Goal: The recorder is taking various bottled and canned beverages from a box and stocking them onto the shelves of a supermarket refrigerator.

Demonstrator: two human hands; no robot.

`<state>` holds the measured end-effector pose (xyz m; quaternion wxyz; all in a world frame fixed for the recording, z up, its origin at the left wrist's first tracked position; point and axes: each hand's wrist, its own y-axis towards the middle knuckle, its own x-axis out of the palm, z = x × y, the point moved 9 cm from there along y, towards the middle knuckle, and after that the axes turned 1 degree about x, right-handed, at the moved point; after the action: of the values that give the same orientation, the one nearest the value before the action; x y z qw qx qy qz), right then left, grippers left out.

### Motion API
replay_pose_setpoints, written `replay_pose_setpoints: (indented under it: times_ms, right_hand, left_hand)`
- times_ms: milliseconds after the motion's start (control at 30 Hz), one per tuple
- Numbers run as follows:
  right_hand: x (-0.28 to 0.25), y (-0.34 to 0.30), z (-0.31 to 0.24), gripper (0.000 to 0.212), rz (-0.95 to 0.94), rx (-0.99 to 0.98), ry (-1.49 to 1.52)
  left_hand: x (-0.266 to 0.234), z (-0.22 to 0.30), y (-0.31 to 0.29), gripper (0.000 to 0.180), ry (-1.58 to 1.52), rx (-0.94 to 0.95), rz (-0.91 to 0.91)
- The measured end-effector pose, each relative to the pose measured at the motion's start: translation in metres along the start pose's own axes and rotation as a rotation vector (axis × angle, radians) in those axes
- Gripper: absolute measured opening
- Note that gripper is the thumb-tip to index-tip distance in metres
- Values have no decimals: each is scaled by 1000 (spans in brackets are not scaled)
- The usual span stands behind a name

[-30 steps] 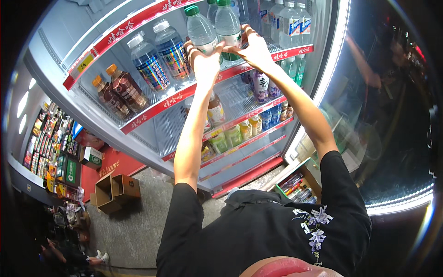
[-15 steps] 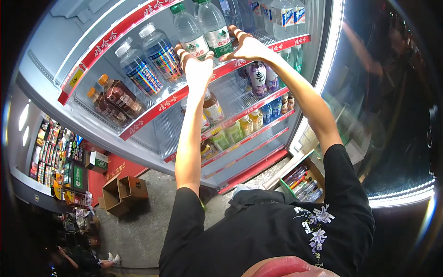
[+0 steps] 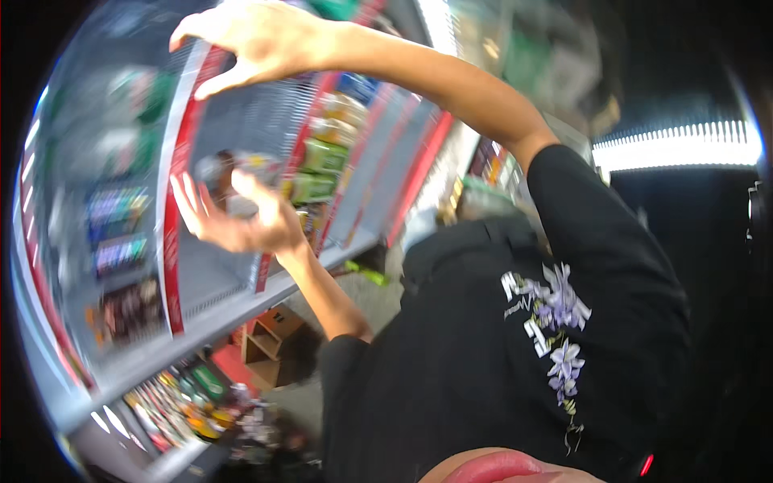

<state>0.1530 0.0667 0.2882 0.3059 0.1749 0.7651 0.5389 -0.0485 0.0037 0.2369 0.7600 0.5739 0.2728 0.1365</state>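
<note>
the two green-labelled bottles (image 3: 125,150), smeared by motion, sit on the upper shelf behind its red edge strip (image 3: 171,241), and no hand is around them now; half a second ago both hands flank them, so my reading is that they are let go and the shelf alone bears them. just beside them in the same row are the blue-labelled bottles (image 3: 118,229), then the brown bottles (image 3: 133,310). the left hand (image 3: 250,225) is away from the bottles, palm turned up, thumb and fingers spread with nothing between them, in front of the gap below that shelf. the right hand (image 3: 262,44) is higher, its thumb and fingers parted in a wide c over the upper end of the strip (whether it touches the strip, i cannot tell), and it too shows nothing in its grip. its arm reaches in a long bent line across the fridge front, while the left forearm is shorter in view. the view itself is swung round, shelves now running steeply, with green packs (image 3: 322,157) lower down and a cardboard box (image 3: 270,350) on the floor outside.
</note>
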Motion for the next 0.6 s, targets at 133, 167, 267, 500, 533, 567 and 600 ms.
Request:
replay_pose_setpoints:
  times_ms: [133,167,267,500,533,567,600]
  right_hand:
    - [-37,-218,21,24,160,656,306]
    - [-45,-302,27,23,226,887,260]
    - [-83,-589,24,28,223,1621,76]
    - [-125,-875,41,74,-278,2246,-423]
    - [-116,-900,54,85,-395,2336,-351]
    - [-136,-928,54,89,-341,2353,-635]
    - [-152,-946,49,94,-285,2340,-915]
  left_hand:
    - [27,-22,-173,33,-116,-188,-675]
    - [37,-21,-223,32,-139,-241,-873]
    - [31,-25,-369,32,-196,-346,-1383]
    - [113,50,-393,24,-390,-387,-1655]
    - [139,65,-401,26,-426,-320,-1666]
    - [170,100,-405,28,-577,-126,-1573]
    - [200,136,-406,18,-722,-54,-1456]
